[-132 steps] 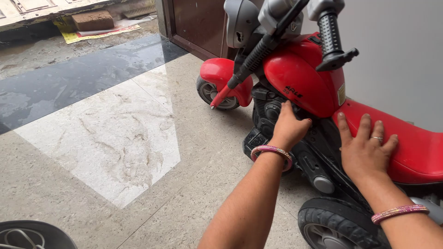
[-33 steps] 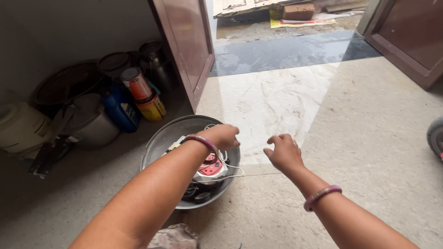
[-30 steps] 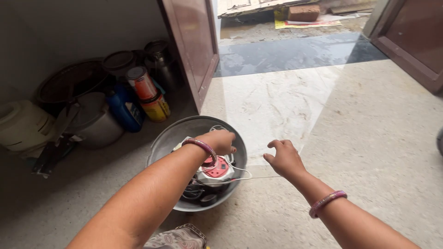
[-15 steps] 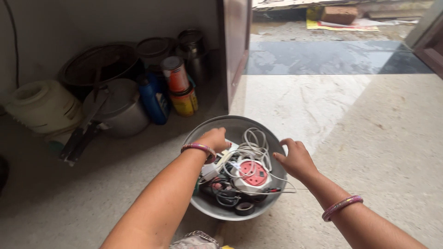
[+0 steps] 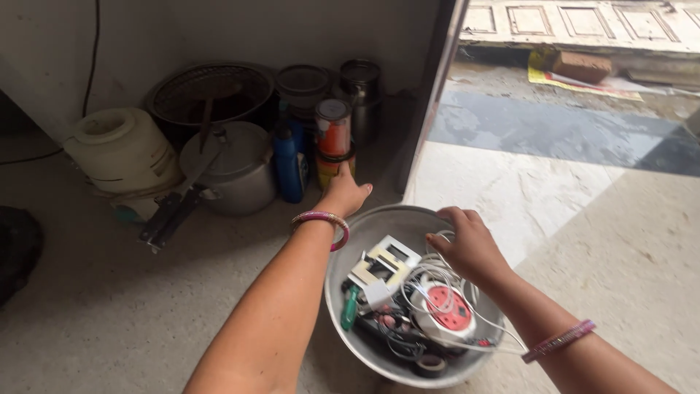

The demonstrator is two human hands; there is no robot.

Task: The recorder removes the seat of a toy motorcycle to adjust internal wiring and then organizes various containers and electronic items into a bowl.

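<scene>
left hand (image 5: 344,195) spread, at bowl (image 5: 364,241) far-left rim | right hand (image 5: 467,244) curled on far rim, over wires (image 5: 430,273) | cans (image 5: 333,138) just beyond bowl | bare floor (image 5: 620,241) right of bowl

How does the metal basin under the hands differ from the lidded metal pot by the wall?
The metal basin is open and wide, full of cables and electrical parts; the lidded metal pot is closed, so its contents are hidden. The left hand and right hand are at the basin's rim; the pot stands untouched among containers. Both are grey metal and sit on the floor.
</scene>
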